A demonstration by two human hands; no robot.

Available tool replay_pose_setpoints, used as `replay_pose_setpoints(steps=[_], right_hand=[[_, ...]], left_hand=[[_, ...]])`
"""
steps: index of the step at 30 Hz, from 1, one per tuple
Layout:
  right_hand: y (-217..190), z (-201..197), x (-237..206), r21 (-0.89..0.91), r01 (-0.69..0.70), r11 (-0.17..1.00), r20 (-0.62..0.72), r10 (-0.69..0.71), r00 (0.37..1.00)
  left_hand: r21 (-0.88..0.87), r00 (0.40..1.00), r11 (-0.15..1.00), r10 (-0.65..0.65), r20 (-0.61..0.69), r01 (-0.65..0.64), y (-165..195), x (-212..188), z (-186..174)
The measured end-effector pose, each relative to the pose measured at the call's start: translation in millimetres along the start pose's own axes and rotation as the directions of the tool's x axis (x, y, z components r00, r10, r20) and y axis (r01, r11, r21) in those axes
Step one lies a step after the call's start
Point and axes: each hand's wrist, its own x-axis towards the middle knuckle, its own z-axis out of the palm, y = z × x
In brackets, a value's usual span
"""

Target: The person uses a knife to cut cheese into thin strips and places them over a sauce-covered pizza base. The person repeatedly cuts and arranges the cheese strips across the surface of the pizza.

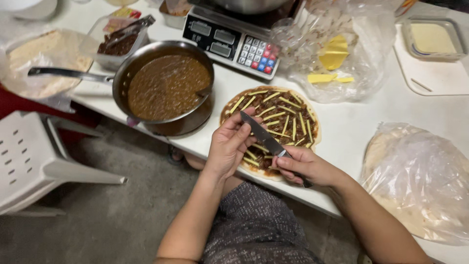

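A round flatbread [281, 115] lies on the white table [351, 124], spread with brown sauce and topped with several yellow cheese strips. My right hand [305, 165] grips the handle of a small knife [261, 133], blade pointing up-left over the flatbread's near edge. My left hand [229, 143] is beside the blade, fingers curled against it; I cannot tell whether it holds a piece of cheese.
A pan [166, 85] of brown sauce stands left of the flatbread, its handle pointing left. Behind are a digital scale [232, 39], a plastic bag with cheese slices [334, 54] and a cutting board [435, 73]. Bagged flatbreads [420, 181] lie at right, a white plastic chair [34, 156] at left.
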Motion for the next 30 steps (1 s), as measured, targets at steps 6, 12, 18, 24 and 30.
replay_pose_setpoints(steps=[6, 12, 18, 24, 30], right_hand=[[-2.5, 1.1, 2.9, -0.020, -0.042, 0.999, 0.024, 0.042, 0.999], [-21.3, -6.7, 3.0, -0.138, -0.120, 0.983, -0.004, 0.120, 0.993], [-29.3, -7.5, 2.3, -0.209, -0.135, 0.968, -0.105, 0.115, 0.988], [-20.7, 13.1, -5.0, -0.553, -0.091, 0.828, -0.391, -0.162, 0.906], [-12.6, 48.0, 5.7, -0.888, -0.202, 0.414, -0.391, -0.446, 0.805]], left_hand=[[-0.119, 0.997, 0.992, 0.032, -0.066, -0.039, -10.6, -1.4, -9.7], [-0.214, 0.997, 0.976, 0.028, -0.077, -0.044, -7.7, 2.6, -7.8], [-0.268, 0.995, 0.963, 0.012, -0.102, -0.040, -9.9, 5.4, -7.7], [-0.293, 0.973, 0.956, -0.036, -0.226, -0.032, -15.4, 9.2, -5.9], [-0.266, 0.954, 0.961, -0.003, -0.300, -0.081, -16.3, 6.6, 3.2]])
